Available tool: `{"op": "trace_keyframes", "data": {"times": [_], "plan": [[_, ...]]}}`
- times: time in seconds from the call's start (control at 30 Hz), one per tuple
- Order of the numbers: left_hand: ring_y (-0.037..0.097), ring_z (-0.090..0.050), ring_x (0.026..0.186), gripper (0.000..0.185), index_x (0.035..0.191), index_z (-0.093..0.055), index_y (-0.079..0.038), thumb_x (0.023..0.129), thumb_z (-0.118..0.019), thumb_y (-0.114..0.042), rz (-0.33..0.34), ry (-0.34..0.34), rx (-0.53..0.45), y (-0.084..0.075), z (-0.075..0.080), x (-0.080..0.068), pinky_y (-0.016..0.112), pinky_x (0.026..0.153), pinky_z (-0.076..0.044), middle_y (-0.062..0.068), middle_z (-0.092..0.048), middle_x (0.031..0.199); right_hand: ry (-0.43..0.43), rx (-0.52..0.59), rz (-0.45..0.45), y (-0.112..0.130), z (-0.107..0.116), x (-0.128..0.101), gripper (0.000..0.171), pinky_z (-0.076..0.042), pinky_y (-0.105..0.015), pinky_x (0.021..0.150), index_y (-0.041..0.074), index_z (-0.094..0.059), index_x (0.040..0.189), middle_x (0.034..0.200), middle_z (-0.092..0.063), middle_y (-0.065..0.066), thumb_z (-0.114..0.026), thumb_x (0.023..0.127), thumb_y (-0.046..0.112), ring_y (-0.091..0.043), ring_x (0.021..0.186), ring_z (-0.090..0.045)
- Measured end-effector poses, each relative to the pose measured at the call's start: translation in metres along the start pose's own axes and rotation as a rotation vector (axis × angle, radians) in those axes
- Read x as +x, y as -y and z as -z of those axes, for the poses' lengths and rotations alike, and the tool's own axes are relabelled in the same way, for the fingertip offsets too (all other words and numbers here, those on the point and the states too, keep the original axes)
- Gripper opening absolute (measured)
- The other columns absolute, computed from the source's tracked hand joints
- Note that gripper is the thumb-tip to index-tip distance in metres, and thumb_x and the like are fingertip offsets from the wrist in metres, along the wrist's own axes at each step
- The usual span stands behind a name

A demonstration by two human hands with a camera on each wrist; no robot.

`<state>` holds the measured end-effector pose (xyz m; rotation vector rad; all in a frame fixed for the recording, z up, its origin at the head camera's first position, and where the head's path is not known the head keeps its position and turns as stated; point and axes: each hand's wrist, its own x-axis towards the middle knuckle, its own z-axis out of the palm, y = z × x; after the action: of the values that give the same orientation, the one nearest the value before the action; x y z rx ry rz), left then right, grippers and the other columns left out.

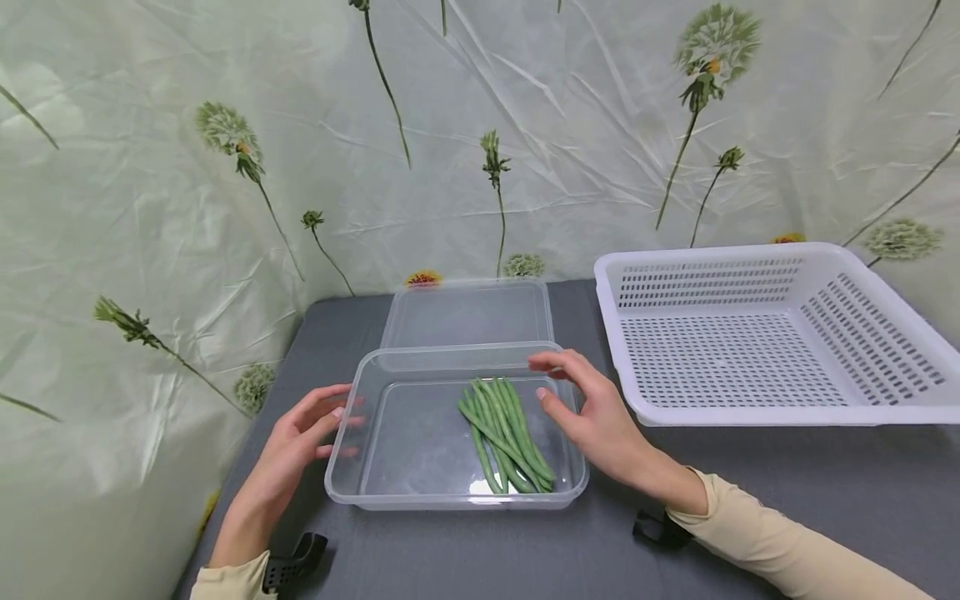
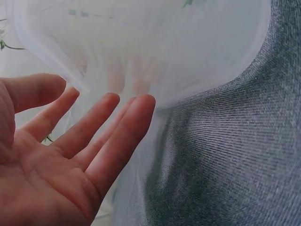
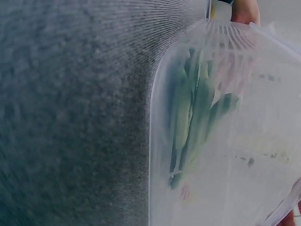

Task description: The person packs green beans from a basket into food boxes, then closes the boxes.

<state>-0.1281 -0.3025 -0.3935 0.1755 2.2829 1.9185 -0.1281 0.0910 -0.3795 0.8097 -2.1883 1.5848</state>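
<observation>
Lying in a loose bunch toward the right side of the clear plastic container (image 1: 397,467), the green beans (image 1: 504,433) run roughly front to back along its floor. That container sits on the grey bench (image 1: 750,500), close to the front edge. The left hand (image 1: 296,446) is at the container's left wall, fingers straight and spread, its grip apart with the fingertips at or just touching the rim; the left wrist view shows the open palm beside the clear wall. The right hand (image 1: 592,412) flanks the right wall, fingers relaxed and apart, holding nothing. A clear lid (image 1: 468,312) lies flat just behind the container. A white perforated basket (image 1: 780,333) stands to the right, near it. Flower-printed sheeting (image 1: 150,167) backs the bench.
</observation>
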Motion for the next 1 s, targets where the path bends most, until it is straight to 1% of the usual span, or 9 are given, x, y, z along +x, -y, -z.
{"op": "trace_keyframes", "data": {"times": [0.1,0.23,0.33,0.4,0.47,0.63,0.67,0.83,1.0], "plan": [[0.023,-0.066,0.108,0.043,0.141,-0.046,-0.006,0.103,-0.055,-0.024,0.007,-0.011,0.002,-0.002,0.000,0.001,0.049,0.076,-0.059,0.019,-0.059,0.130,-0.005,-0.076,-0.020,-0.004,0.000,0.002,0.042,-0.038,-0.041,0.104,0.014,-0.058,0.133,0.134,-0.054,0.001,-0.065,0.093,0.001,-0.019,0.126,-0.046],[0.020,-0.065,0.109,0.043,0.141,-0.046,-0.006,0.104,-0.053,-0.026,0.022,-0.006,0.016,-0.005,0.002,0.004,0.046,0.078,-0.059,0.014,-0.061,0.129,-0.023,-0.108,-0.105,-0.011,0.000,0.007,0.043,-0.031,-0.051,0.107,0.017,-0.054,0.138,0.146,-0.044,0.001,-0.063,0.096,0.010,-0.021,0.137,-0.035],[0.018,-0.065,0.109,0.042,0.140,-0.046,-0.004,0.105,-0.051,-0.027,0.028,0.006,0.046,-0.008,0.006,0.008,0.044,0.079,-0.059,0.009,-0.061,0.127,-0.042,-0.069,-0.185,-0.018,0.000,0.011,0.042,-0.026,-0.054,0.111,0.015,-0.051,0.141,0.151,-0.038,-0.001,-0.059,0.100,0.015,-0.022,0.142,-0.029],[0.016,-0.064,0.108,0.042,0.140,-0.046,-0.002,0.106,-0.049,-0.026,0.027,0.015,0.074,-0.009,0.010,0.012,0.042,0.079,-0.059,0.005,-0.061,0.125,-0.052,-0.032,-0.240,-0.023,-0.001,0.013,0.040,-0.024,-0.053,0.114,0.014,-0.048,0.143,0.152,-0.036,-0.003,-0.054,0.103,0.018,-0.022,0.143,-0.027],[0.015,-0.063,0.108,0.044,0.140,-0.045,0.001,0.106,-0.048,-0.027,0.022,0.024,0.098,-0.010,0.014,0.017,0.039,0.079,-0.058,0.002,-0.062,0.123,-0.069,0.022,-0.298,-0.029,-0.002,0.014,0.040,-0.029,-0.052,0.111,0.013,-0.047,0.144,0.152,-0.036,-0.005,-0.049,0.105,0.021,-0.026,0.140,-0.033],[0.009,-0.061,0.111,0.052,0.142,-0.042,0.003,0.105,-0.048,-0.033,0.037,0.060,0.127,-0.006,0.023,0.032,0.034,0.084,-0.056,0.000,-0.059,0.127,-0.131,0.131,-0.413,-0.041,-0.002,0.018,0.042,-0.034,-0.051,0.108,0.006,-0.042,0.146,0.149,-0.039,-0.013,-0.041,0.108,0.024,-0.031,0.136,-0.039],[0.009,-0.060,0.112,0.052,0.143,-0.042,0.002,0.105,-0.048,-0.034,0.045,0.067,0.128,-0.005,0.024,0.036,0.033,0.086,-0.056,0.001,-0.058,0.128,-0.142,0.137,-0.433,-0.044,-0.002,0.019,0.042,-0.031,-0.050,0.110,0.006,-0.042,0.146,0.149,-0.039,-0.013,-0.040,0.108,0.025,-0.029,0.138,-0.036],[0.009,-0.057,0.114,0.050,0.142,-0.044,-0.001,0.106,-0.047,-0.035,0.090,0.101,0.072,0.003,0.030,0.053,0.030,0.089,-0.053,0.001,-0.054,0.129,-0.187,0.179,-0.552,-0.053,-0.004,0.027,0.043,-0.030,-0.048,0.111,0.005,-0.043,0.146,0.151,-0.038,-0.012,-0.036,0.109,0.025,-0.029,0.138,-0.035],[0.009,-0.057,0.111,0.047,0.143,-0.041,-0.001,0.105,-0.049,-0.028,0.135,0.118,-0.061,0.008,0.036,0.073,0.028,0.089,-0.052,-0.005,-0.056,0.122,-0.224,0.283,-0.665,-0.060,-0.004,0.038,0.042,-0.028,-0.044,0.112,0.004,-0.041,0.147,0.153,-0.035,-0.012,-0.034,0.109,0.022,-0.029,0.139,-0.033]]}}
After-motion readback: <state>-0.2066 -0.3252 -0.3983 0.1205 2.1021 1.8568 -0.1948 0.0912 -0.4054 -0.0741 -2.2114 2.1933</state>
